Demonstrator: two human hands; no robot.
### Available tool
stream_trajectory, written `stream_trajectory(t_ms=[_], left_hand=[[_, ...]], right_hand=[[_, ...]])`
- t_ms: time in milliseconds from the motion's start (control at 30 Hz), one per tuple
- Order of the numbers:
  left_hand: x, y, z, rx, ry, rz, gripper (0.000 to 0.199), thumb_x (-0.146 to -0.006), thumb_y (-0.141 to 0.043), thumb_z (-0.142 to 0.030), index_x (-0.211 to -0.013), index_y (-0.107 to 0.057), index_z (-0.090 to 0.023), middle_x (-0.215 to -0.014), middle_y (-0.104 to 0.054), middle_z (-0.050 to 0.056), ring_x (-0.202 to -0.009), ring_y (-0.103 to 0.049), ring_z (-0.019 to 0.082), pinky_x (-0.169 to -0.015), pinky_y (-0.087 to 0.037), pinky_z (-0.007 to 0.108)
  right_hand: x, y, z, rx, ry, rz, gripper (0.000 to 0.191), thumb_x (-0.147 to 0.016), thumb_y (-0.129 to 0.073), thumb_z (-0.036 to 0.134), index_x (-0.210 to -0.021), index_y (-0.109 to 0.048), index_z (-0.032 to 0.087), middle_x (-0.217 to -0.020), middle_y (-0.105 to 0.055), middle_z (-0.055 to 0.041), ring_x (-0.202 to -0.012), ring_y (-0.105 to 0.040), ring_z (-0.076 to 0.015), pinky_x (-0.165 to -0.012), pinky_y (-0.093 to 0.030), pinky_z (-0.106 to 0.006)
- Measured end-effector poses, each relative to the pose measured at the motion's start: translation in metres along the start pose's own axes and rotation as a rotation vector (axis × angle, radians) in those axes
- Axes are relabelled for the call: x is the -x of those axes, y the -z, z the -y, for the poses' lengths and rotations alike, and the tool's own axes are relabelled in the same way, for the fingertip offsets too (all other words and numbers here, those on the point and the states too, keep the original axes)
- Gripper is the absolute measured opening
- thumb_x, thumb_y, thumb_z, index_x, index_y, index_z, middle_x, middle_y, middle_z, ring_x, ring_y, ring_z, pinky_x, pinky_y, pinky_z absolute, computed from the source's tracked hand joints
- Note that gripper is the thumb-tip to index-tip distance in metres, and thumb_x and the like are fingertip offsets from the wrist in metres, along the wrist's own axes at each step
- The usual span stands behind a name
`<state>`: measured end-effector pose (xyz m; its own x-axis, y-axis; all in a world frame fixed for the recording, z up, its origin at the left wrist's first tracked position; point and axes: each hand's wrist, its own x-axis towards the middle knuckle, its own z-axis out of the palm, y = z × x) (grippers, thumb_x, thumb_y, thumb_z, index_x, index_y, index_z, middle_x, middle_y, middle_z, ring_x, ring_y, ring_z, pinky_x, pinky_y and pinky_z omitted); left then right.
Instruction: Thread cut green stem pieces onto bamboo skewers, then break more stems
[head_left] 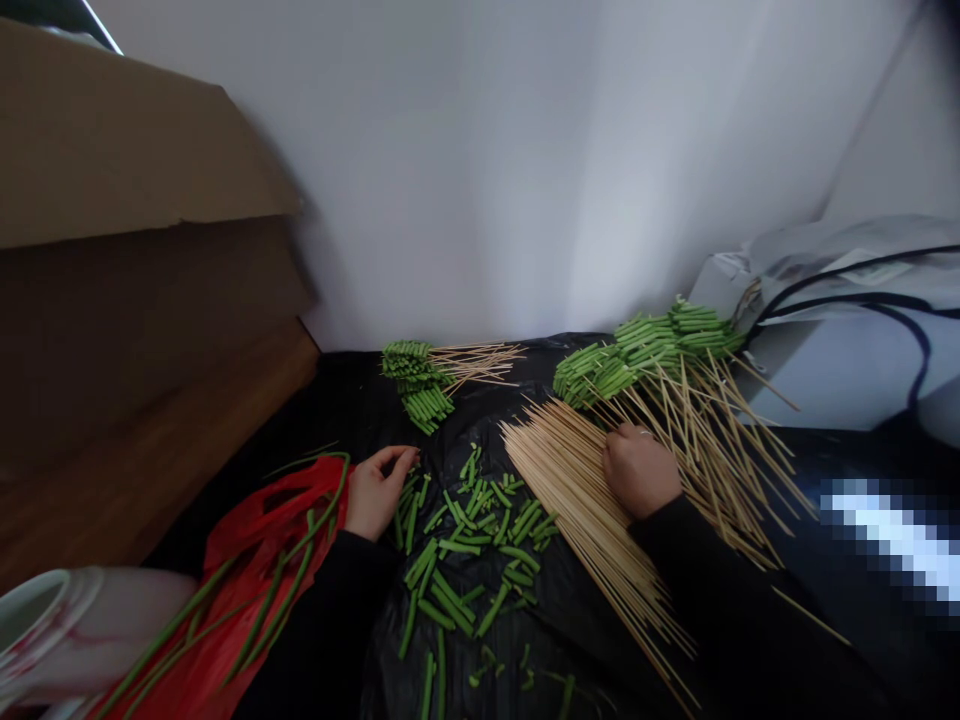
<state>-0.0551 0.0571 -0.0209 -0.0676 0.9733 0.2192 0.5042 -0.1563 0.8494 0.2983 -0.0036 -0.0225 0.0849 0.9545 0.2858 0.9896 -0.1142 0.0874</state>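
A person works bare-handed on a black plastic sheet [341, 405] spread in a corner against a white wall [487, 170], the sheet apparently laid down to keep the produce off the surface beneath. The left hand [379, 490], at lower centre-left, is open with its fingers loosely curled, holding nothing and lying just beside a scatter of cut green bean pieces [480, 548], which sit between the two hands, seemingly placed so that either can reach them. The right hand [640, 470], wearing a ring, is curled down on a fanned pile of thin bamboo skewers [574, 490] at centre-right; whether it grips any or merely rests on them cannot be told. Toward the top of the sheet, skewers loaded with packed green pieces form two groups: a smaller bundle [416, 375] at upper centre and a larger one [645, 345] to the right, both set back, apparently to stay clear of the working area. Long uncut beans [277, 590] drape over a red plastic bag [262, 540] at lower left, beside a white ceramic vessel [52, 620]. A cardboard box [127, 130] looms at upper left.
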Motion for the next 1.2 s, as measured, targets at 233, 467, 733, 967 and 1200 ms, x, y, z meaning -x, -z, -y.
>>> stream_trajectory(t_ms=[233,467,733,967,1200], left_hand=[[0.000,-0.001,0.002,0.007,-0.001,0.001,0.036,-0.075,-0.062,-0.049,-0.083,-0.072,-0.015,-0.081,-0.074,0.007,-0.079,-0.067,0.022,-0.074,-0.049,0.030],[0.001,-0.002,0.002,0.011,0.002,0.008,0.035,-0.077,-0.061,-0.047,-0.084,-0.071,-0.014,-0.081,-0.074,0.007,-0.079,-0.067,0.022,-0.074,-0.049,0.030],[0.000,-0.001,0.005,-0.009,-0.012,0.024,0.037,-0.077,-0.060,-0.049,-0.086,-0.071,-0.015,-0.083,-0.074,0.007,-0.081,-0.067,0.022,-0.075,-0.049,0.031],[0.000,-0.002,0.004,-0.024,-0.014,0.019,0.037,-0.076,-0.060,-0.050,-0.086,-0.072,-0.015,-0.082,-0.074,0.007,-0.081,-0.067,0.023,-0.075,-0.049,0.031],[0.000,-0.002,0.003,-0.022,-0.012,0.019,0.036,-0.077,-0.061,-0.049,-0.085,-0.072,-0.015,-0.082,-0.074,0.007,-0.080,-0.067,0.022,-0.075,-0.048,0.030]], right_hand=[[-0.001,-0.003,0.000,-0.014,-0.015,-0.017,0.019,-0.088,-0.042,0.017,-0.081,-0.060,0.013,-0.090,-0.060,-0.0122,-0.087,-0.054,-0.0218,-0.066,-0.033,-0.030],[-0.003,0.000,-0.003,-0.076,0.032,0.006,0.018,-0.082,-0.046,0.011,-0.079,-0.063,0.017,-0.088,-0.060,-0.0088,-0.092,-0.051,-0.0209,-0.070,-0.033,-0.029],[-0.004,0.008,-0.001,-0.156,0.134,0.088,0.026,-0.086,-0.046,0.025,-0.071,-0.065,0.016,-0.082,-0.061,-0.0094,-0.084,-0.051,-0.0190,-0.080,-0.033,-0.030],[-0.006,0.001,-0.004,-0.204,0.086,0.100,0.017,-0.083,-0.050,0.024,-0.082,-0.064,0.015,-0.087,-0.063,-0.0086,-0.086,-0.053,-0.0181,-0.080,-0.033,-0.028],[-0.007,-0.005,-0.005,-0.181,0.062,0.084,0.025,-0.089,-0.043,0.023,-0.077,-0.064,0.015,-0.084,-0.064,-0.0096,-0.085,-0.054,-0.0186,-0.078,-0.033,-0.029]])
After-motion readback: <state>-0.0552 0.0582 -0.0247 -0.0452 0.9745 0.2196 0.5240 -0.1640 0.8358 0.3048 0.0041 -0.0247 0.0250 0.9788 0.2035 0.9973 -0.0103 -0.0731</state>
